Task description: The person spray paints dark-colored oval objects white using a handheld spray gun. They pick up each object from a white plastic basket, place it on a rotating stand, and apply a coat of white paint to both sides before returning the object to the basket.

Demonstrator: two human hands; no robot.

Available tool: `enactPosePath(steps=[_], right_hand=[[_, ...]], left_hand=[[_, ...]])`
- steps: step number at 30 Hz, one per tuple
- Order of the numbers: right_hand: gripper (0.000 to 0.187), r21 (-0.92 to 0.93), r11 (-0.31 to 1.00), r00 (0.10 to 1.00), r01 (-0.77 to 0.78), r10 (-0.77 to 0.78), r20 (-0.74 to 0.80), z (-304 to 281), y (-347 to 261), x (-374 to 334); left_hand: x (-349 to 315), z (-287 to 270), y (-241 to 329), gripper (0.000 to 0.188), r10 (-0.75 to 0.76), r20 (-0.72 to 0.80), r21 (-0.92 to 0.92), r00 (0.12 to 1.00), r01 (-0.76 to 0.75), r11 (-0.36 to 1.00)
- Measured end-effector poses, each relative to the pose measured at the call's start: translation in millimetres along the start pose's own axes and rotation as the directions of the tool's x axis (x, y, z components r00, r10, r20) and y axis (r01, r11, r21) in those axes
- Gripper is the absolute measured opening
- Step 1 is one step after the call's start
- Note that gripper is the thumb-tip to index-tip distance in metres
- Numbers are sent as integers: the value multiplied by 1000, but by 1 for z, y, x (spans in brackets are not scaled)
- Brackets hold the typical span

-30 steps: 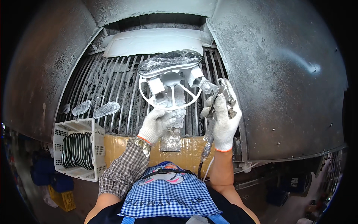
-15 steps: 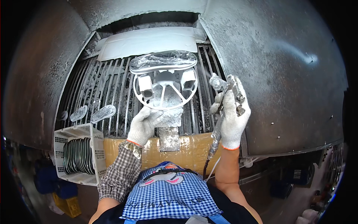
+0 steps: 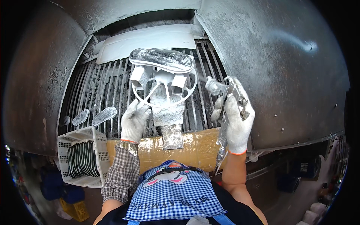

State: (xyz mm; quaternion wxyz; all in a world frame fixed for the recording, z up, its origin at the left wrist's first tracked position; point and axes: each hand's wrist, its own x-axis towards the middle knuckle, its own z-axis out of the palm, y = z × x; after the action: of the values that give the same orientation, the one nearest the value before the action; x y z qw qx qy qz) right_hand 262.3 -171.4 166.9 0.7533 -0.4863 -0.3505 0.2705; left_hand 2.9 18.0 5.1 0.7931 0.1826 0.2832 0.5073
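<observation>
A white-coated spoked wheel (image 3: 167,103) lies level over a crusted base (image 3: 167,116). My gloved left hand (image 3: 134,120) has its fingers closed at the near-left of the rim, thumb and fingertips against it. Block-like supports on the wheel carry a long sole-shaped piece (image 3: 162,60) with a pale edge and a glossy, film-like top; its right end tilts toward me. To the right, my gloved right hand (image 3: 240,118) is wrapped round a spray gun (image 3: 218,88), coated in grey residue. Its nozzle points left toward the piece, and a faint mist shows at the tip.
Metal bars (image 3: 101,86) form a grate beneath the wheel. At left stands a white plastic basket (image 3: 101,157) with several sole-shaped pieces on edge. Smaller oval pieces (image 3: 104,116) lie on the grate. Metal walls (image 3: 285,86) enclose both sides; a tape-covered front board (image 3: 198,146) runs nearest me.
The wheel has turned clockwise, bringing the piece's right end nearer to me. My left hand has shifted left along with the rim. The spray gun stays at about the same place.
</observation>
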Motion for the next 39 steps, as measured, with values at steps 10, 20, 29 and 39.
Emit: enactPosePath(steps=[10,20,29,39], right_hand=[[56,55,996,997,-76,75,10,2,-9,-15],[53,42,992,990,-119,115,83,-1,-13,-16],[54,78,990,991,-117,111,77,8,-1,-16],[55,130,980,983,-151,135,126,16,17,0]], left_hand=[[-29,31,-58,56,-203,153,65,967,195,979],[-25,22,-30,56,-146,138,31,980,143,989],[-15,14,-8,58,-70,119,31,990,66,997],[3,12,19,36,9,68,23,998,-11,1000]])
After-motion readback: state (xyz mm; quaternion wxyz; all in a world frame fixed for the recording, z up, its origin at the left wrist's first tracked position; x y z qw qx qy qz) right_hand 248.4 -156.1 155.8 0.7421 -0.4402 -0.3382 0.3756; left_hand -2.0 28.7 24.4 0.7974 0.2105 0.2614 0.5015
